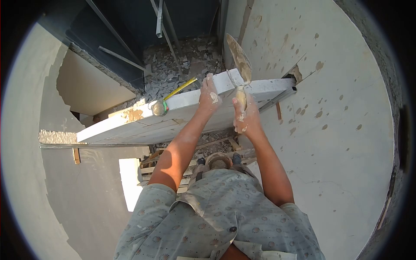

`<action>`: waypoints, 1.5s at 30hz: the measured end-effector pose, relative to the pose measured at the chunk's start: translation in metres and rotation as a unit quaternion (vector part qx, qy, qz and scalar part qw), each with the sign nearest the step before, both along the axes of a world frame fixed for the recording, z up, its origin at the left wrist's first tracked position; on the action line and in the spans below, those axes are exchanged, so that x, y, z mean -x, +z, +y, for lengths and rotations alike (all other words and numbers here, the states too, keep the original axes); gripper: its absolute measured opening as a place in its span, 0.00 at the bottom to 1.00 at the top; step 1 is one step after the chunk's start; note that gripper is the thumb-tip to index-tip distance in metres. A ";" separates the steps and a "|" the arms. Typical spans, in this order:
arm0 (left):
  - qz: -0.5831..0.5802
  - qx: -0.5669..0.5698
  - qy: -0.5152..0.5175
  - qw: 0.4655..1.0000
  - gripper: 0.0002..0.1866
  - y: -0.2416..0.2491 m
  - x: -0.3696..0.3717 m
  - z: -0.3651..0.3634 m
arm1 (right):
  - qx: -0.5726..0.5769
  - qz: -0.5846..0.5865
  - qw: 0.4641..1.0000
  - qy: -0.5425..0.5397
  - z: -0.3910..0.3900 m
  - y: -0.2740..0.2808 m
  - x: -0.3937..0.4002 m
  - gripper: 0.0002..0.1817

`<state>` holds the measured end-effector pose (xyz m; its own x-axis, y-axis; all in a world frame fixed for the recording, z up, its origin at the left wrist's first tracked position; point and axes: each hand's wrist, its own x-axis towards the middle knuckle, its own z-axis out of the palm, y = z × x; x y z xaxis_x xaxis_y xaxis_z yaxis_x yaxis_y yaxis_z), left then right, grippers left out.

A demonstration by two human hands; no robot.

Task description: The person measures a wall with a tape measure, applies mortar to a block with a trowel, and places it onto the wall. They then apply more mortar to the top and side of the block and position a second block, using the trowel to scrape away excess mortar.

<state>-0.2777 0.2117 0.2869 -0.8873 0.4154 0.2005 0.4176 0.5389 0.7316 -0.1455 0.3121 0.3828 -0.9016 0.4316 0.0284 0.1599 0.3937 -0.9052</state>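
Observation:
My right hand (248, 116) is closed around the handle of a trowel (239, 56), whose mortar-smeared blade points up and away from me. My left hand (209, 96), dusted white, grips the left end of a short white block (229, 80) on top of the low white block wall (186, 100). A strip of mortar shows on the block close to the trowel. To the left of my left hand, a tape measure (159, 108) rests on the wall top with its yellow blade partly drawn out.
Rubble (177, 65) covers the floor beyond the wall, with metal profiles (122, 58) leaning there. A mortar-spattered wall (320, 99) rises on the right. Wooden slats (184, 171) lie below me, beside a white block (130, 182) at lower left.

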 end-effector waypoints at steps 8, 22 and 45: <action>-0.023 0.042 -0.014 0.999 0.53 0.014 0.011 0.002 | -0.121 -0.007 0.993 0.003 0.004 -0.072 -0.003 0.26; -0.036 -0.005 -0.002 0.999 0.55 0.007 0.015 0.004 | -0.019 0.067 0.997 -0.038 -0.023 0.043 0.000 0.26; -0.035 0.041 -0.017 0.998 0.58 0.009 0.036 0.005 | -0.008 0.147 0.989 -0.034 -0.008 0.019 -0.003 0.24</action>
